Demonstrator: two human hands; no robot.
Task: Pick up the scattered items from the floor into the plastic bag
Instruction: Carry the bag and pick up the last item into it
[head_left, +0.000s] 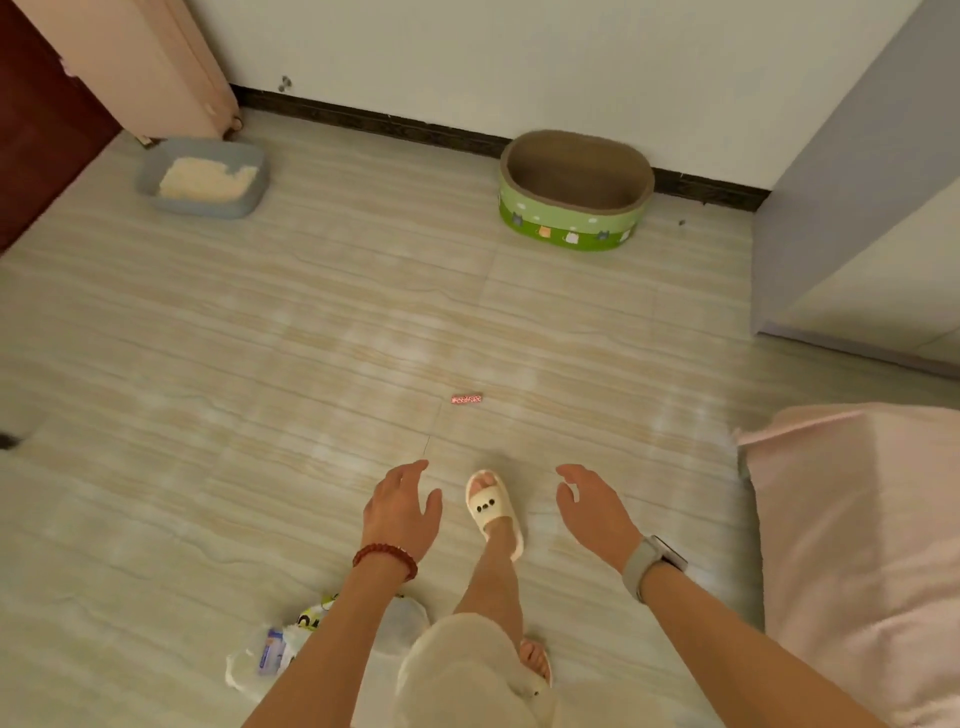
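A small red-and-white patterned wrapper (466, 399) lies alone on the tiled floor, a short way ahead of my feet. My left hand (400, 506) hangs in front of me with relaxed fingers and holds nothing. My right hand (589, 506) is likewise relaxed and holds nothing. A clear plastic bag (270, 652) lies on the floor at the lower left, partly hidden behind my left forearm, with a blue-purple packet and other items inside it.
A grey litter tray (156, 200) stands at the back left and a green oval cat scratcher bowl (574, 228) by the far wall. A pink-covered bed (857, 545) fills the right side. My slippered foot (491, 512) steps forward between my hands.
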